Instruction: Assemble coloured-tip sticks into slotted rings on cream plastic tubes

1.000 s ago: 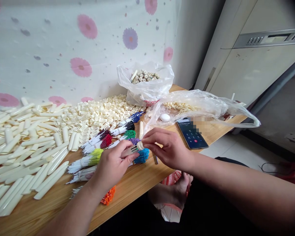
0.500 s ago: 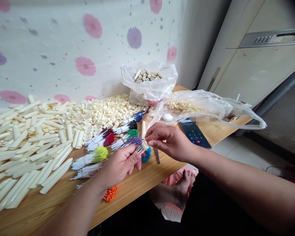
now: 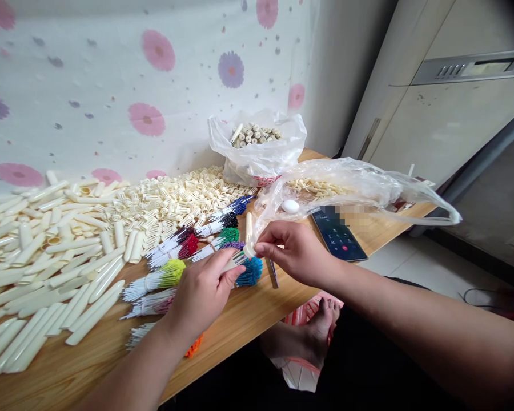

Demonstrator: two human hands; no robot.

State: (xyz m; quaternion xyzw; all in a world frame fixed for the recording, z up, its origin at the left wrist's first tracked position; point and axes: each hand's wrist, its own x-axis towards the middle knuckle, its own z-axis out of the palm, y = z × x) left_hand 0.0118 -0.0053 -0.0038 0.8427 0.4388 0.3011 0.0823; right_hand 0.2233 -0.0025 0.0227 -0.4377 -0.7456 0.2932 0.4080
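Observation:
Between finger and thumb, my left hand [image 3: 205, 285] grips a cream slotted pen part [image 3: 235, 260]. My right hand [image 3: 289, 251] pinches a small cream ring-shaped piece [image 3: 249, 249] at the end of that part. Just behind the ring stands a cream tube [image 3: 249, 225]. Around my left hand lie bundles of thin refills with colored tips, among them a yellow-green bundle [image 3: 171, 273], a red one [image 3: 189, 245] and a light blue one [image 3: 252, 271]. An orange-tipped bundle [image 3: 193, 346] is partly hidden by my left forearm.
Cream barrels [image 3: 89, 262] and slotted pieces [image 3: 180, 191] cover the left and back of the wooden table [image 3: 223, 342]. Behind are a filled white bag [image 3: 257, 160] and a clear bag [image 3: 360, 182]. A phone [image 3: 340, 237] and a white egg-shaped object [image 3: 290, 206] lie on the right.
My left hand has turned its back more upward and its fingers have closed in around the pen part. The slotted part and the ring are now end to end.

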